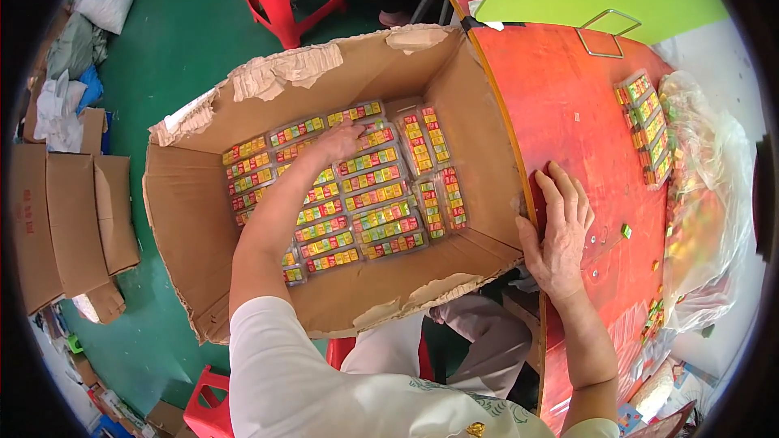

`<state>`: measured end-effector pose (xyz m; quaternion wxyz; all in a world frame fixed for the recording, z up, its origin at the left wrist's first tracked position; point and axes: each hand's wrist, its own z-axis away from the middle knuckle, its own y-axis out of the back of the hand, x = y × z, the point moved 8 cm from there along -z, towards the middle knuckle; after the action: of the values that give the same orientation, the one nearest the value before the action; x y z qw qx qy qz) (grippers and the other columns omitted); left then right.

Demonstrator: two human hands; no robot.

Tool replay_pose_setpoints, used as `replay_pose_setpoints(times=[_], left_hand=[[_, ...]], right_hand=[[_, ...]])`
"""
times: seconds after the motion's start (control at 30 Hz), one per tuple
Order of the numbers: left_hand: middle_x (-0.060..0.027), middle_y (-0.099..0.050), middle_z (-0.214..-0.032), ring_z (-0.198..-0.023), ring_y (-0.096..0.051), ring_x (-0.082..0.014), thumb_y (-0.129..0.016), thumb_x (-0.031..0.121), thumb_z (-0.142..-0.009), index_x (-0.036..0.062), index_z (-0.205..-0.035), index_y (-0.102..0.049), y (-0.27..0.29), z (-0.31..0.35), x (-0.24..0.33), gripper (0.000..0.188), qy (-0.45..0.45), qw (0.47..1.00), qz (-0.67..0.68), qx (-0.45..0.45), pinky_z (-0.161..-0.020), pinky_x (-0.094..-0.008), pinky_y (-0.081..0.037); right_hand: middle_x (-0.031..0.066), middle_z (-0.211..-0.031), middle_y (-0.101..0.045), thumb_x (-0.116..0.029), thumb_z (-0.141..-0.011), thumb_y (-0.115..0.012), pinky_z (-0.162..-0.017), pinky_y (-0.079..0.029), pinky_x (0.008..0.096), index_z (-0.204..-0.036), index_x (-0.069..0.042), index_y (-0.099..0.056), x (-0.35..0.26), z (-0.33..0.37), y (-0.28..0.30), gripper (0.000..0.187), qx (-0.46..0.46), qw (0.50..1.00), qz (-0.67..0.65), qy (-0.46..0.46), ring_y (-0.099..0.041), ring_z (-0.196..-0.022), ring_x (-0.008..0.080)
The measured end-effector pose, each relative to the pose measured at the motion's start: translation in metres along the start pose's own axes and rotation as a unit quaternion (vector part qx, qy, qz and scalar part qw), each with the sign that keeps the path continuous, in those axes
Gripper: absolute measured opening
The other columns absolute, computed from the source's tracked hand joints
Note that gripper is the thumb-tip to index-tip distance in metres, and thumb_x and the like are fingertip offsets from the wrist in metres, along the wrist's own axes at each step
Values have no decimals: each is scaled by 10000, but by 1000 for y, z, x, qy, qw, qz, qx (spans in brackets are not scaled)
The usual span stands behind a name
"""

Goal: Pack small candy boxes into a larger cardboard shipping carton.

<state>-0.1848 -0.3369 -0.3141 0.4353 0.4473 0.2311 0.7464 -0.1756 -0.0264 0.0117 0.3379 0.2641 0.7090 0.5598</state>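
A large open cardboard box point(454, 154) stands in front of me, its rim torn. Clear plastic trays point(369, 178) of small red, yellow and green blocks lie in rows across its bottom. My left hand point(339, 143) reaches down into the box, its fingers stretched out on the trays near the far side; nothing shows gripped in it. My left forearm covers some of the trays. On the edge of the red table point(600, 154), right of the box, my right hand point(560, 231) rests with fingers and thumb apart, holding nothing.
A stack of filled trays point(647, 130) sits at the table's far right, beside a clear plastic bag point(710, 211) of coloured pieces. Loose blocks point(626, 231) lie on the table. Red stools point(296, 8) and folded cardboard boxes point(73, 219) stand on the green floor.
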Motion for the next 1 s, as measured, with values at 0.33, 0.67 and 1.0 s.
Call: replay_pose_setpoints(times=[0.33,0.67,1.0], left_hand=[[-159,-477,-1286,-1259,-421,-337,-507,362,-920,112,-1270,-505,4,24,18,431,54,992,-43,105,-1022,-554,-342],[-171,-477,-1285,-1194,-477,-338,-484,296,-908,113,-1300,-474,11,24,26,433,62,983,-58,162,-956,-527,-375],[-122,-467,-1361,-1247,-447,-330,-600,340,-812,165,-1397,-397,-10,25,14,643,68,971,18,228,-966,-612,-339]], right_hand=[[154,-1375,-420,-143,-743,-667,-1029,-263,470,-1307,-45,-476,3,5,-3,603,2,1000,2,6,-376,-1251,361],[129,-1379,-424,-135,-742,-655,-1031,-274,455,-1319,-68,-468,3,2,0,611,13,1000,-7,5,-381,-1256,352],[165,-1338,-432,-250,-830,-616,-984,-322,493,-1295,-65,-466,17,12,8,522,69,991,-108,30,-406,-1246,346]])
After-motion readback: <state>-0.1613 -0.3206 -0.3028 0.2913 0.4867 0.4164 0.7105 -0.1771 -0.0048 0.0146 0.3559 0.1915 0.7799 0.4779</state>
